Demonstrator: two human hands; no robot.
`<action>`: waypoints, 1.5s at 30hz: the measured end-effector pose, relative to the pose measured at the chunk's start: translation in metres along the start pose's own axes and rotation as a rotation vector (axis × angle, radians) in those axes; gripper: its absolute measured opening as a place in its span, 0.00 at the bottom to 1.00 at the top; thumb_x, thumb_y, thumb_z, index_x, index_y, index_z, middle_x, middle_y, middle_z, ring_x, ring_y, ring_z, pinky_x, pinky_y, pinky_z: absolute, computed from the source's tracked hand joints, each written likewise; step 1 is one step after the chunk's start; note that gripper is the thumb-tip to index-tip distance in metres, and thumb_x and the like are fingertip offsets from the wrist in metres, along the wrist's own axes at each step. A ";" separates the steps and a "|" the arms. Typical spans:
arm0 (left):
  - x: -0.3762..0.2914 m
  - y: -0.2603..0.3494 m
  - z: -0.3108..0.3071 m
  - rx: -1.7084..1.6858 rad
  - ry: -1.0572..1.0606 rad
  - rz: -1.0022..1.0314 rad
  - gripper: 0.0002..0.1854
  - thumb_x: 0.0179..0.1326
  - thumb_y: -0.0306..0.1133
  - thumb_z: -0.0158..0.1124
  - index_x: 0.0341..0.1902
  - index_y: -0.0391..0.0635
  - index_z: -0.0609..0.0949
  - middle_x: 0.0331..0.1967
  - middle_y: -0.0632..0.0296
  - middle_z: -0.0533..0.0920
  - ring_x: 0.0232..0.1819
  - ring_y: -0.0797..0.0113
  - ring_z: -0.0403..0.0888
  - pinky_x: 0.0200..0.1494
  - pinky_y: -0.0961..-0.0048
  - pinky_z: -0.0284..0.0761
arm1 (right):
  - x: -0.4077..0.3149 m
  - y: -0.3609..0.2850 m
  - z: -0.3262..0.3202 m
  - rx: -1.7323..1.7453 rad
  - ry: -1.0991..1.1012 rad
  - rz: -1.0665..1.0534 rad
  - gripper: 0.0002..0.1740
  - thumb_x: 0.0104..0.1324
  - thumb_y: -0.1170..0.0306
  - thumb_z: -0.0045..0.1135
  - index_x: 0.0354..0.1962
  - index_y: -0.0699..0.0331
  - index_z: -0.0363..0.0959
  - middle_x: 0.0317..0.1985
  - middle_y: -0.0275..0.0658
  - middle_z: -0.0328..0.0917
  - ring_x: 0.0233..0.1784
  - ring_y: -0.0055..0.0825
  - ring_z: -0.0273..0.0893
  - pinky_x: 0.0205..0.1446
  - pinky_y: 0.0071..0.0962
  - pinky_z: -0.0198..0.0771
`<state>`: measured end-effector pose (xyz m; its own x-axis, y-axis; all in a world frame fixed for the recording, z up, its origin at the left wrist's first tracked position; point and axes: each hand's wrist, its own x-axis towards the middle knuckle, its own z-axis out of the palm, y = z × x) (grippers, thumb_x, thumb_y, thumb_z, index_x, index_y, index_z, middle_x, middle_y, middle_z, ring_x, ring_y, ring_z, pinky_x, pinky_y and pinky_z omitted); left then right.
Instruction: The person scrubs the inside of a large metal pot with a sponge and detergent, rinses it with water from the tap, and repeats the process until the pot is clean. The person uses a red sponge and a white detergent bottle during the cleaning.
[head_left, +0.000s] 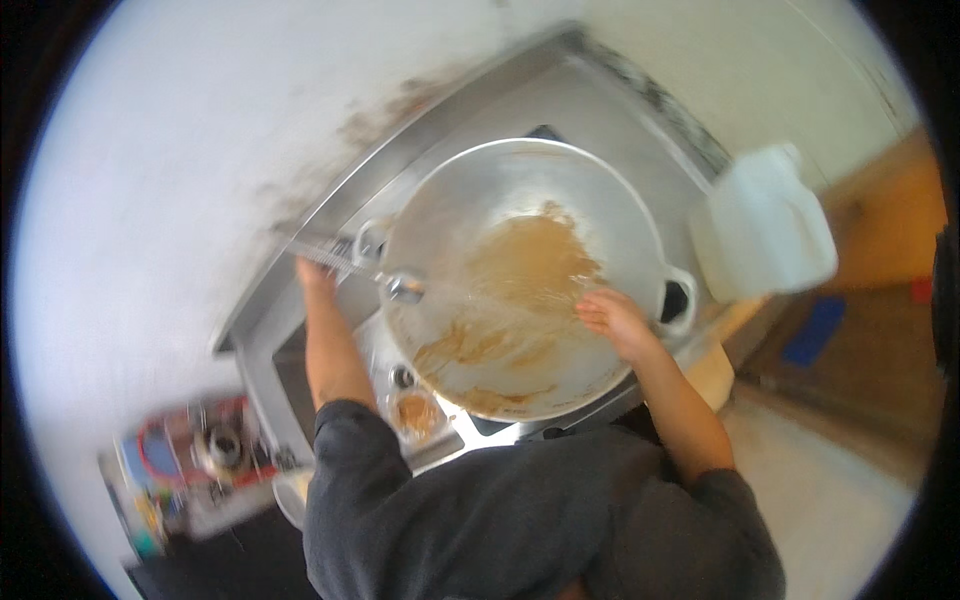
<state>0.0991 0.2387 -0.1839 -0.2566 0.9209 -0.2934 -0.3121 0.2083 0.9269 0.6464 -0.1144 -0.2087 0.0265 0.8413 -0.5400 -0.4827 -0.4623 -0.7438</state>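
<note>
A large metal wok-like pan (525, 180) with loop handles lies before me, with brownish liquid (532, 262) in its middle and brown residue along its near wall. My left hand (316, 274) is at a ribbed metal hose (330, 256), whose spray head (405, 288) points over the pan's left rim. The hose partly hides the fingers, and their grip is blurred. Inside the pan, at the right edge of the liquid, my right hand (611, 319) has its fingers together and slightly bent; whether anything is in it cannot be told.
A translucent plastic jug (765, 225) stands at the right. Metal walls (465, 105) surround the pan's far side. A small bowl with brown contents (416, 414) sits near the pan's lower left. Assorted items, with a metal pot (223, 447), lie at the lower left.
</note>
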 end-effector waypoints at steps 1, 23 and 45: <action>0.003 0.005 0.011 -0.080 -0.231 0.019 0.35 0.71 0.55 0.42 0.71 0.42 0.66 0.69 0.45 0.67 0.68 0.47 0.67 0.66 0.42 0.67 | 0.000 0.002 -0.002 -0.159 0.017 -0.077 0.15 0.72 0.62 0.54 0.50 0.62 0.72 0.47 0.42 0.82 0.46 0.28 0.79 0.52 0.29 0.74; -0.465 -0.008 0.330 0.556 -0.386 1.115 0.05 0.65 0.28 0.60 0.36 0.40 0.82 0.27 0.57 0.83 0.34 0.66 0.78 0.45 0.65 0.72 | 0.007 0.010 -0.002 -0.129 -0.023 0.121 0.17 0.70 0.60 0.55 0.48 0.65 0.74 0.45 0.44 0.82 0.46 0.27 0.79 0.48 0.30 0.75; -0.531 0.010 0.520 0.280 -0.913 -0.028 0.08 0.62 0.31 0.62 0.37 0.37 0.78 0.22 0.66 0.75 0.22 0.73 0.71 0.28 0.74 0.68 | 0.050 0.030 -0.006 0.011 -0.139 0.044 0.17 0.69 0.65 0.57 0.51 0.64 0.73 0.43 0.40 0.82 0.46 0.28 0.80 0.48 0.32 0.77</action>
<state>0.7082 -0.0770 0.1024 0.5978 0.7909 -0.1305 -0.0464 0.1966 0.9794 0.6381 -0.0882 -0.2601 -0.1165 0.8514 -0.5114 -0.4904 -0.4971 -0.7158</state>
